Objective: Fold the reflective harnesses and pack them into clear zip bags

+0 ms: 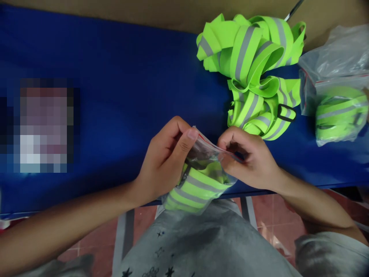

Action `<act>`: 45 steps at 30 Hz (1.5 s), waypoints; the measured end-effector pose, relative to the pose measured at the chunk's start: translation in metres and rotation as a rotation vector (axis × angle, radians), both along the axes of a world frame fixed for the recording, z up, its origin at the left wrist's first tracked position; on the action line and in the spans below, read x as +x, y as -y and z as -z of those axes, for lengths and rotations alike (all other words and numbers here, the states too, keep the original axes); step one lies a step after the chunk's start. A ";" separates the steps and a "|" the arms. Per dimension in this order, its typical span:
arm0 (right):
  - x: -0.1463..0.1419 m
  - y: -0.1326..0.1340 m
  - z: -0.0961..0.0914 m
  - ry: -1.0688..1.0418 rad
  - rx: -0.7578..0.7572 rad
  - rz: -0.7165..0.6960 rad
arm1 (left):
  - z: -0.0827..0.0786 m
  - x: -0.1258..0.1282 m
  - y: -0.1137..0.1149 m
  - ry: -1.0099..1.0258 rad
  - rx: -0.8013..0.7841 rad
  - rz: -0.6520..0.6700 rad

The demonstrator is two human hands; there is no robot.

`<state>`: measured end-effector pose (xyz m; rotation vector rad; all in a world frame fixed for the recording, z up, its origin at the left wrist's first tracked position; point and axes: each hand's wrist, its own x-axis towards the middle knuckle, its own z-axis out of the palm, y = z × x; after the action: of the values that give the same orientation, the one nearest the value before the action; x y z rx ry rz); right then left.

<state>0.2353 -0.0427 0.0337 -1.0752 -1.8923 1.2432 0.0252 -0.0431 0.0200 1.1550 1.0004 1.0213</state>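
Observation:
A clear zip-lock bag (211,148) with a red line along its mouth hangs between my two hands at the table's front edge. Inside it lies a folded neon-yellow reflective strap (198,184) with grey stripes. My left hand (170,154) pinches the left end of the bag's mouth between thumb and fingers. At the other end, my right hand (245,157) is closed on the zip edge, its fingers curled. Just beyond the right hand rests a loose pile of the same neon straps (253,57), with a black buckle (286,112) on one.
A bagged neon strap (340,115) lies at the right, in front of more clear plastic bags (343,57). The blue table (129,77) meets a tan surface (115,13) at the back. A pixelated patch (46,127) covers something at the left.

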 end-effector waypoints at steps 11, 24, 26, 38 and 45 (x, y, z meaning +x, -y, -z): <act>-0.004 -0.001 -0.001 0.019 0.043 -0.009 | 0.001 0.003 0.008 -0.028 -0.002 0.055; -0.008 -0.001 0.001 0.046 0.118 0.013 | 0.010 0.006 0.010 -0.146 0.113 0.127; -0.008 -0.001 0.001 0.037 0.114 0.010 | 0.010 0.005 0.010 -0.150 0.107 0.142; 0.004 -0.005 0.004 0.074 0.200 -0.009 | 0.005 -0.013 -0.009 -0.104 0.120 0.094; 0.008 -0.006 0.001 0.052 0.476 0.042 | 0.003 -0.022 -0.024 -0.109 0.318 0.079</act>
<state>0.2430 -0.0369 0.0330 -0.8878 -2.0511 0.6896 0.0036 -0.0187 0.0172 1.5126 0.8890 1.0893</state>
